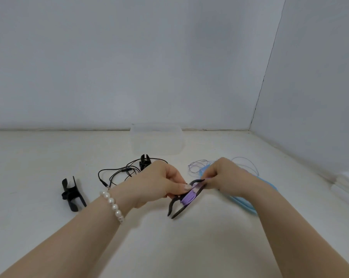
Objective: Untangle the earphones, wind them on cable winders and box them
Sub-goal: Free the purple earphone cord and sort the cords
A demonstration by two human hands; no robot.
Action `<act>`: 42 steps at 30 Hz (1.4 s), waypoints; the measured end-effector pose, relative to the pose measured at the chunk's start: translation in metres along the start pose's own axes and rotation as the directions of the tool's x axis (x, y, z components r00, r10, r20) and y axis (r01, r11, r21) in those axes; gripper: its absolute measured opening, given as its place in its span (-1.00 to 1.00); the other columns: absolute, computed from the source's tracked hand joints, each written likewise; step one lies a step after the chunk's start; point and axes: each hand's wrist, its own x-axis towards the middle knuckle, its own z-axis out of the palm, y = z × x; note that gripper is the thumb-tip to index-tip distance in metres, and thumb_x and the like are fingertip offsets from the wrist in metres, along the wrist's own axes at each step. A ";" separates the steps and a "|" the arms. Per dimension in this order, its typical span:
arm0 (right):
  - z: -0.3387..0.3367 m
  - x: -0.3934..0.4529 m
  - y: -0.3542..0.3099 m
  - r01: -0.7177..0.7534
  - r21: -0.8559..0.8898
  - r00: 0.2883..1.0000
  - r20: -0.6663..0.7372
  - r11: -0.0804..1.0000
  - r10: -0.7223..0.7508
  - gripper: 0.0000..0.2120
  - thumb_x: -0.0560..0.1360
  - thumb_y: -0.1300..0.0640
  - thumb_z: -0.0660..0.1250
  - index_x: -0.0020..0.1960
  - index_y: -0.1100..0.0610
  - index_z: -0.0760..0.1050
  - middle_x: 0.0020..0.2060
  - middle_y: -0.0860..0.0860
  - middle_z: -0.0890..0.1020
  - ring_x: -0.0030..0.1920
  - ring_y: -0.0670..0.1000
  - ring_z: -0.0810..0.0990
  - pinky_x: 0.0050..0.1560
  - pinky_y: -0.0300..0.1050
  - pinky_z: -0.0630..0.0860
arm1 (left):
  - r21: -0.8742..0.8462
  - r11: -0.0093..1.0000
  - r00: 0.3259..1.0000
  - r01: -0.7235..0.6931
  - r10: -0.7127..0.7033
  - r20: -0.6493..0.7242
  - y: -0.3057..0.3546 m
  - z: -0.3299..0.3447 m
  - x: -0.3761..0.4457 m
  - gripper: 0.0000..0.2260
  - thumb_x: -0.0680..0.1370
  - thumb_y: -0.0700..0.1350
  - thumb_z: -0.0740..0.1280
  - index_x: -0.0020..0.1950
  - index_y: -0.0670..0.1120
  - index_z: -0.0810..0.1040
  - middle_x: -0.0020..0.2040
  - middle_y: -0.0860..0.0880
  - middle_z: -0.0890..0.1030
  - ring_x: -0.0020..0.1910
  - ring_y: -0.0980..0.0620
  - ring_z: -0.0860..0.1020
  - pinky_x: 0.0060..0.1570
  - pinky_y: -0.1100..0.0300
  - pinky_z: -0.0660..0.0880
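Note:
My left hand [159,183] grips a black cable winder [184,199] with purple earphone cable [187,197] wound round its middle. My right hand [227,177] pinches the winder's far end, where the purple cable runs in. Loose purple cable [197,165] lies in loops behind my right hand. Blue earphone cable [247,203] lies in a bundle under my right wrist. Black earphones [117,173] lie tangled on the table behind my left hand, beside a second black winder [145,162]. A third black winder [72,194] lies empty at the left.
A clear plastic box [156,140] stands at the back of the white table, against the wall. A wall closes the right side. White folded material [348,183] lies at the right edge. A pearl bracelet [112,203] is on my left wrist.

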 end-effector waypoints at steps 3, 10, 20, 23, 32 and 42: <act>-0.011 -0.003 0.003 -0.013 0.159 0.997 -0.073 0.987 0.024 -0.87 0.37 0.15 0.47 -0.31 0.19 0.64 -0.56 -0.06 0.33 -0.53 -0.14 0.24 -0.47 -0.32 0.17 | 0.117 0.993 0.999 0.011 -0.006 -0.042 -0.004 -0.001 0.003 -0.84 0.44 -0.17 0.45 -0.34 -0.06 0.57 -0.54 0.13 0.50 -0.44 0.17 0.49 -0.40 0.41 0.36; -0.018 -0.006 -0.005 -0.127 0.490 0.990 0.001 0.863 0.145 -0.82 0.41 0.30 0.32 -0.36 0.20 0.47 -0.56 -0.02 0.25 -0.53 -0.05 0.11 -0.52 -0.23 0.05 | 0.071 0.997 0.992 -0.013 0.022 -0.122 -0.004 -0.004 0.005 -0.88 0.46 -0.19 0.43 -0.28 -0.12 0.57 -0.46 0.08 0.53 -0.48 0.23 0.49 -0.46 0.46 0.34; -0.017 -0.013 -0.013 -0.097 0.778 0.982 0.175 0.621 -0.066 -0.80 0.51 0.25 0.24 -0.18 0.28 0.60 -0.54 -0.04 0.17 -0.52 -0.09 0.06 -0.44 -0.19 -0.03 | 0.032 0.999 0.963 -0.008 0.016 -0.268 -0.005 -0.005 0.008 -0.85 0.48 -0.16 0.42 -0.26 -0.16 0.54 -0.35 -0.06 0.55 -0.40 0.13 0.52 -0.33 0.35 0.41; -0.007 -0.018 -0.020 -0.005 0.692 0.899 0.319 0.722 -0.300 -0.83 0.49 0.24 0.27 -0.03 0.26 0.62 -0.56 -0.04 0.27 -0.53 -0.09 0.18 -0.42 -0.18 0.05 | -0.099 0.995 0.925 -0.022 -0.017 -0.380 -0.006 -0.005 0.011 -0.81 0.50 -0.13 0.39 -0.28 -0.15 0.50 -0.40 0.00 0.54 -0.46 0.16 0.48 -0.34 0.28 0.39; 0.019 -0.011 -0.022 0.004 0.183 0.873 0.478 0.983 -0.093 -0.81 0.54 0.25 0.26 0.07 0.23 0.61 -0.48 0.01 0.49 -0.52 -0.09 0.33 -0.45 -0.28 0.28 | -0.516 0.848 0.963 -0.119 -0.027 -0.267 0.008 -0.004 0.002 -0.84 0.50 -0.17 0.33 -0.25 -0.19 0.51 -0.39 -0.07 0.54 -0.40 0.04 0.42 -0.28 0.21 0.33; -0.003 -0.006 -0.011 -0.023 0.071 0.996 0.085 0.997 0.017 -0.63 0.45 0.19 0.37 -0.52 -0.03 0.56 -0.63 -0.09 0.46 -0.55 -0.09 0.26 -0.46 -0.25 0.22 | -0.014 0.999 0.997 -0.052 0.051 -0.065 0.005 -0.001 -0.001 -0.87 0.44 -0.23 0.43 -0.31 -0.12 0.57 -0.50 0.09 0.52 -0.45 0.16 0.51 -0.42 0.42 0.35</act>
